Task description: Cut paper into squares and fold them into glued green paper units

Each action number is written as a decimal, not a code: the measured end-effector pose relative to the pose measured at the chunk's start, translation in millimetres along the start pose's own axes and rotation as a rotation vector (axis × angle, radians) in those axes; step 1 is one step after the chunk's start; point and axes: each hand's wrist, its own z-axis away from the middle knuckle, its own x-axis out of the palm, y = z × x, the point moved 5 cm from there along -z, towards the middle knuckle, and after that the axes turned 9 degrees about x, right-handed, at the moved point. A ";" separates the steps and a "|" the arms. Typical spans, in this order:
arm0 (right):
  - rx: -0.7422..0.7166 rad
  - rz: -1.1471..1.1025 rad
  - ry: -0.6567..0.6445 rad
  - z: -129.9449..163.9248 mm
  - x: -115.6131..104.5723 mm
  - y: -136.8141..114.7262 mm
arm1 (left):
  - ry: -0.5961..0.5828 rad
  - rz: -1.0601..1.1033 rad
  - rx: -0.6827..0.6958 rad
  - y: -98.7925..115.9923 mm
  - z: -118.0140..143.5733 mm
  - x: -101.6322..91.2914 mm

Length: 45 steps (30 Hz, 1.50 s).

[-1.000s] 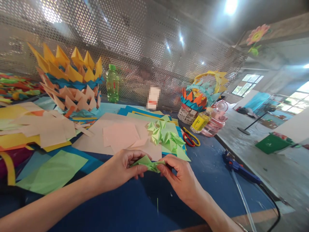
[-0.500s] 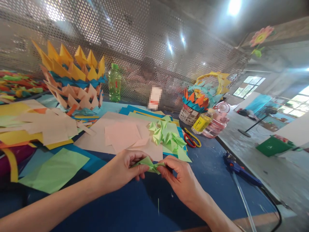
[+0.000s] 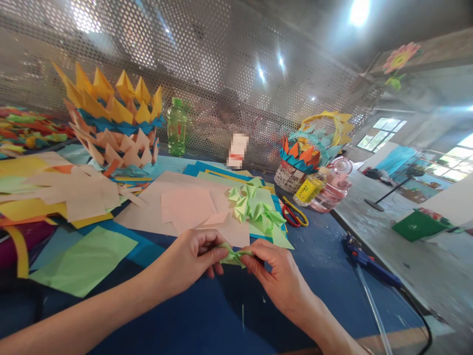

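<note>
Between my two hands is a small piece of folded light green paper [image 3: 233,256], held just above the blue table. My left hand [image 3: 205,252] pinches its left end between thumb and fingers. At the right end, the thumb and forefinger of my right hand [image 3: 271,264] grip it. Just beyond my hands lie several folded green paper pieces [image 3: 260,209]. Pink paper squares [image 3: 190,204] rest on a larger pale sheet [image 3: 148,197] to their left. My fingers hide part of the folded paper.
A paper basket with yellow points [image 3: 118,118] stands at back left beside a green bottle [image 3: 176,128]. On the right are scissors [image 3: 294,212], a yellow-labelled bottle [image 3: 307,190], a pink jug [image 3: 331,190] and a blue glue gun [image 3: 373,264]. A green sheet [image 3: 84,261] lies left.
The left hand's grip on the folded green paper shifts very slightly, and a little less of the paper's left part shows. Otherwise the scene looks the same.
</note>
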 end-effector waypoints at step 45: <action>0.125 0.057 -0.094 5.1 5.5 0.7 | -0.035 -0.005 0.079 19.9 5.0 6.4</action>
